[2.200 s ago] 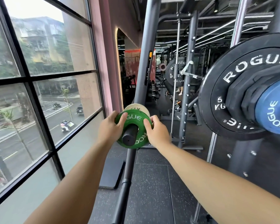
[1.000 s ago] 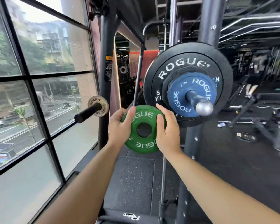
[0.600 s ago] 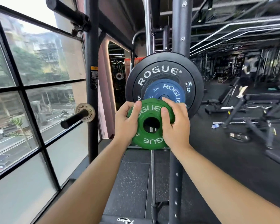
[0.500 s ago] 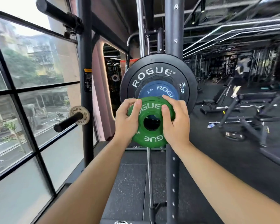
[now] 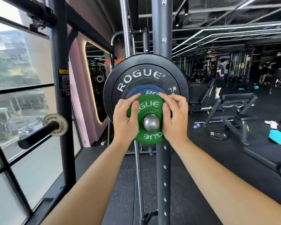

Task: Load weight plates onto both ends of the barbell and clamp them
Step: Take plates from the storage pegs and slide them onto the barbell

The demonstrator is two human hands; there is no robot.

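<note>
Green plate (image 5: pixel 148 135): upright, face toward the camera, its centre hole over the tip of the bar sleeve. The silver sleeve end (image 5: pixel 151 122) shows through the hole. The plate sits at the outer end of the sleeve.

Left hand (image 5: pixel 124 117): grips the plate's left rim, thumb laid across the face, fingers curled over the upper edge. Right hand (image 5: pixel 175 117): grips the right rim in the same way, thumb on the face, fingers bent round the edge. Both hands hold the plate firmly.

Blue plate (image 5: pixel 146 91): further in on the same sleeve, directly behind the green plate and partly covered by it. Contact between the two cannot be determined. Black plate (image 5: pixel 139 75): the largest, inboard of the blue one, white lettering on its face.

Rack upright (image 5: pixel 160 26): stands behind the plates and runs from floor to ceiling. Storage peg (image 5: pixel 34 137): projects from the left upright, with a small pale plate (image 5: pixel 55 125) at its base. Window (image 5: pixel 15 78): along the left side. Bench (image 5: pixel 234 108): on the floor to the right, well apart from the rack. A person (image 5: pixel 220 77) stands beyond it in the background.
</note>
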